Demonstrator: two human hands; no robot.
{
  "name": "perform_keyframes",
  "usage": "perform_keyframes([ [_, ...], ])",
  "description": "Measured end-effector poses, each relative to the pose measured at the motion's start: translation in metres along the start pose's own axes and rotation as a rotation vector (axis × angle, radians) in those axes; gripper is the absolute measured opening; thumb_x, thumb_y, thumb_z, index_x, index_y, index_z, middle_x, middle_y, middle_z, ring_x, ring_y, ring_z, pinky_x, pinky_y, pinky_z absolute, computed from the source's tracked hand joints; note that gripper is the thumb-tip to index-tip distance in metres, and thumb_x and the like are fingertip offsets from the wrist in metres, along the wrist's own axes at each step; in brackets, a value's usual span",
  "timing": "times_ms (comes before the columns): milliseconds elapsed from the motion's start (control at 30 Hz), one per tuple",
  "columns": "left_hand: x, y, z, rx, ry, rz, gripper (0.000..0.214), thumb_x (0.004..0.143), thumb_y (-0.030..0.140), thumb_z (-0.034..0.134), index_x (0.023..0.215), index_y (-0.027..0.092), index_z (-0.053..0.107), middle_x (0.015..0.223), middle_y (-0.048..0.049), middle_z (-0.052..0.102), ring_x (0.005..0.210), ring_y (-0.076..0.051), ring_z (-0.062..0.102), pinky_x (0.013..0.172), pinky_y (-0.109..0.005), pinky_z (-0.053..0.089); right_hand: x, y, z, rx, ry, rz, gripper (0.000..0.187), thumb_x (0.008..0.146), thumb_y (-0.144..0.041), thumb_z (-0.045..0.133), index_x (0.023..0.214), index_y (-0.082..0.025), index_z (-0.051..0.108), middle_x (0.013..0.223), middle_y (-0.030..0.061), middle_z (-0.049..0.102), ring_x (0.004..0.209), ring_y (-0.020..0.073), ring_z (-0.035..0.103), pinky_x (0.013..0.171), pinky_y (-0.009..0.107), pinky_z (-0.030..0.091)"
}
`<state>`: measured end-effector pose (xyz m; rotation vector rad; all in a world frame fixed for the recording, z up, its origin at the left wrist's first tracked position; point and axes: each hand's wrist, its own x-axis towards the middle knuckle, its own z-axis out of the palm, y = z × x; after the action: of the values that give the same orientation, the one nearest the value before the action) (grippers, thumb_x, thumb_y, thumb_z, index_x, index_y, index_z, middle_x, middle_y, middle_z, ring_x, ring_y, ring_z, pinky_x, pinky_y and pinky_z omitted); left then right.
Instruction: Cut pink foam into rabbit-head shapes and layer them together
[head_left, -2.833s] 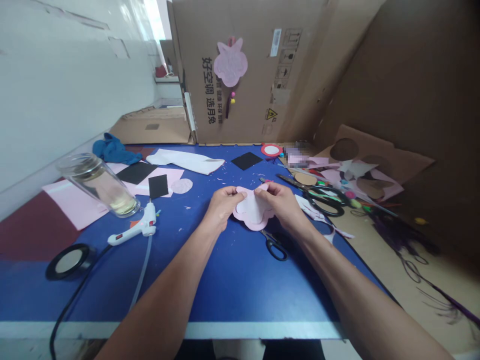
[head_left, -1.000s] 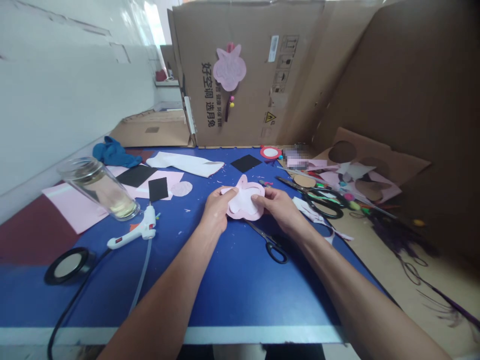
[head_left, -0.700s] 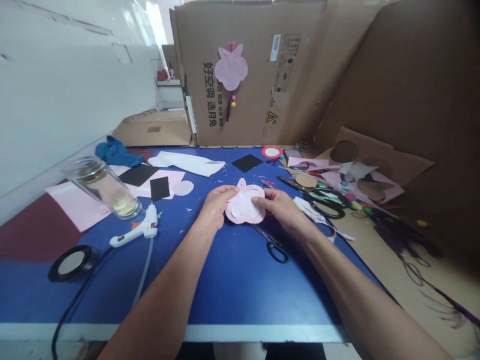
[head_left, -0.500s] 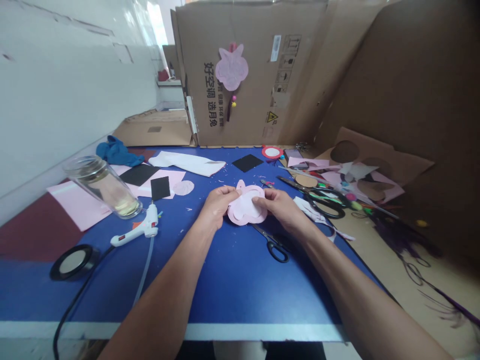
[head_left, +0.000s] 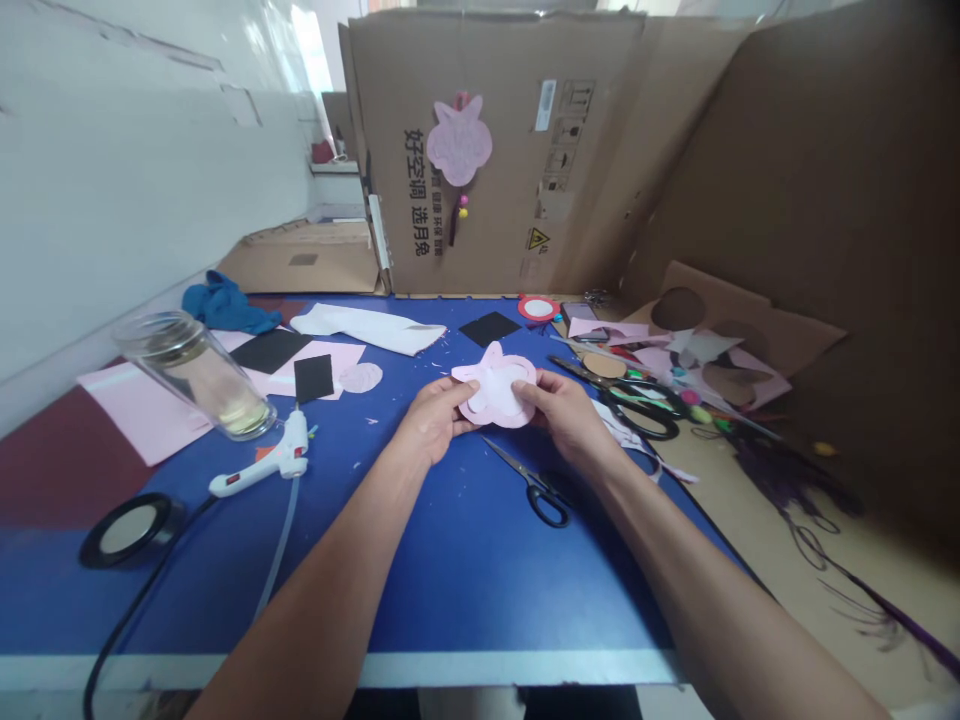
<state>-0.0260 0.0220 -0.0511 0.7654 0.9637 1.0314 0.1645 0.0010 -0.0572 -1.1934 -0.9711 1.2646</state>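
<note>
A pink felt cutout (head_left: 498,421) layered with white felt (head_left: 495,392) was gripped over the blue table (head_left: 450,590) by the left hand (head_left: 433,420) and the right hand (head_left: 562,420), each clamped on its own side, the two hands apart; black-handled steel scissors (head_left: 546,505) were laid just below the right hand; a white hot glue gun (head_left: 259,468) and a clear glass jar (head_left: 195,378) were placed further left.
</note>
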Motion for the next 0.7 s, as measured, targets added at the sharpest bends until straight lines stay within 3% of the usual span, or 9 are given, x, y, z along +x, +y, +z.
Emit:
perform_keyframes([
  [167,0.0019,-0.0029,0.0011,0.045,0.045,0.048,0.008,0.081,0.016,0.078,0.088,0.016,0.073,0.081,-0.0086,0.076,0.070,-0.018,0.071,0.075,-0.036,0.060,-0.0005,0.0000,0.0019,0.010,-0.034,0.017,0.040,0.062,-0.041,0.091,0.091,-0.018,0.074,0.084,0.0023,0.076,0.070,0.0175,0.065,0.066,0.030,0.056],
  [467,0.0074,-0.0043,-0.0055,0.028,0.085,0.158,0.016,0.073,0.024,0.083,0.079,0.017,0.070,0.077,-0.0058,0.074,0.065,-0.017,0.068,0.064,-0.031,0.058,-0.0037,0.0011,0.0047,-0.097,-0.149,0.074,0.042,0.065,-0.035,0.089,0.101,-0.019,0.075,0.089,0.0033,0.078,0.072,0.0173,0.068,0.069,0.030,0.057],
  [700,0.0086,-0.0051,-0.0069,0.056,0.099,0.152,0.018,0.072,0.026,0.083,0.080,0.017,0.070,0.077,-0.0054,0.073,0.065,-0.017,0.068,0.064,-0.030,0.058,-0.0024,-0.0033,0.0044,-0.182,0.007,-0.084,0.036,0.070,-0.042,0.083,0.094,-0.021,0.066,0.078,-0.0001,0.071,0.069,0.0168,0.064,0.061,0.027,0.054],
])
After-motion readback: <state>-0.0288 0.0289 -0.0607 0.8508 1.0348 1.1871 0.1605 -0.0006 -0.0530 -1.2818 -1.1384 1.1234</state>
